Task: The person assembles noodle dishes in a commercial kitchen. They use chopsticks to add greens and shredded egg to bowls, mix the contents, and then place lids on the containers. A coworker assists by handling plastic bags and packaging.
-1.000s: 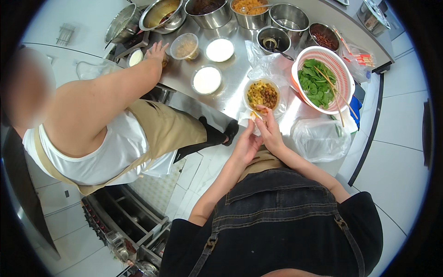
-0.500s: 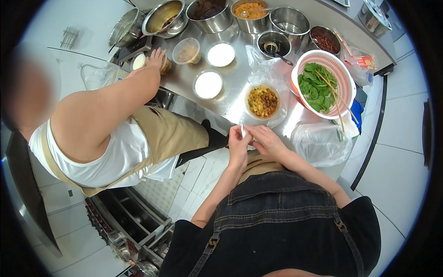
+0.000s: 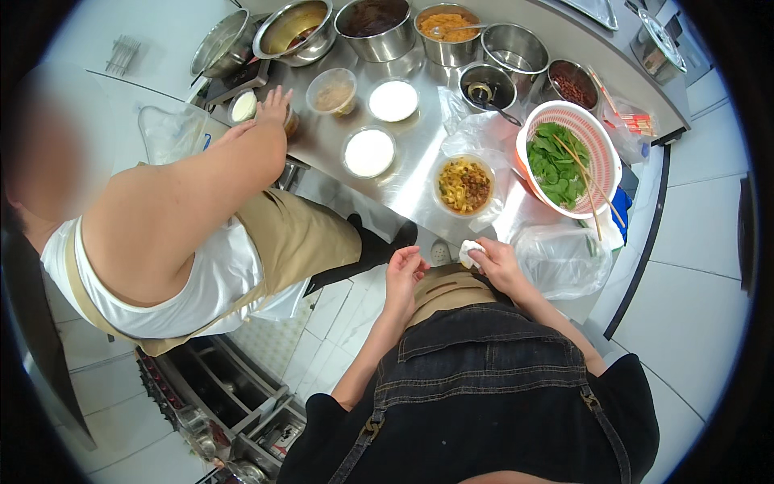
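My right hand (image 3: 500, 264) is closed around a crumpled white tissue (image 3: 470, 255), held in front of my waist just off the table's near edge. Apart from it, my left hand (image 3: 405, 276) hovers with loosely bent fingers and nothing visible in them. Beyond both hands, a round clear container (image 3: 439, 194) of chopped yellow and brown food stands on the steel table (image 3: 403, 181), partly on clear plastic film. To its right is a red and white colander (image 3: 610, 151) of green leaves (image 3: 556, 168), with wooden chopsticks (image 3: 592, 187) laid across.
Two tubs of white food (image 3: 369, 152) stand left of the container, near a tub of brownish food (image 3: 331, 91). Steel pots (image 3: 387, 44) line the back. Clear plastic bags (image 3: 564, 258) lie at the right. At left, a co-worker in a tan apron (image 3: 302, 238) reaches over the table.
My hands have parted: the right has moved right with the white tissue, the left slightly down and left. The co-worker's hand stays near the small tubs. The view has shifted slightly.
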A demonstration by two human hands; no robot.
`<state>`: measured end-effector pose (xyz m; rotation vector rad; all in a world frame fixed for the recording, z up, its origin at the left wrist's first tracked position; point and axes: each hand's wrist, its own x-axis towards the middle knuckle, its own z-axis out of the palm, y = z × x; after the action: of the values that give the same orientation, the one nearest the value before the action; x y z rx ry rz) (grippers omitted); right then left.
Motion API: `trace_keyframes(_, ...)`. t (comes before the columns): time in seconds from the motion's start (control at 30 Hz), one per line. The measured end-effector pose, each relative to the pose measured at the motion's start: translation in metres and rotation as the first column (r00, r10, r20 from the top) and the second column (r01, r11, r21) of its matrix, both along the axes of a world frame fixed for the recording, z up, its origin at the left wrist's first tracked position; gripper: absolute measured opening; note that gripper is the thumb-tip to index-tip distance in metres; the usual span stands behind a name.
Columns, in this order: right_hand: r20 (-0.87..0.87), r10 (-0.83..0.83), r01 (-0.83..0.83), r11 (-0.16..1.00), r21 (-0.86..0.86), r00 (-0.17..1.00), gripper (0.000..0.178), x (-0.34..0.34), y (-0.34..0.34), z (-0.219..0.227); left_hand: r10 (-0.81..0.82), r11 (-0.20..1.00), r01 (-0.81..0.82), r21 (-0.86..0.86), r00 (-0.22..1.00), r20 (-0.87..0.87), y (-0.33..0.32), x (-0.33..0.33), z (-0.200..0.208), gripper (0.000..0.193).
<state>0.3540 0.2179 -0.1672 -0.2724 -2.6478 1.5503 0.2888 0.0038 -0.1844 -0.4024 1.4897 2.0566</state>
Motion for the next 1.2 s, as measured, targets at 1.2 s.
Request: trace_keyframes(1.2, -0.398, -0.917, 0.994, -0.003, 0.109, 0.041, 0.017, 0.455, -0.020, -0.038, -0.943, 0.329, 0.939, -0.101, 0.333, 0.023, 0.140, 0.201, -0.042, 0.029)
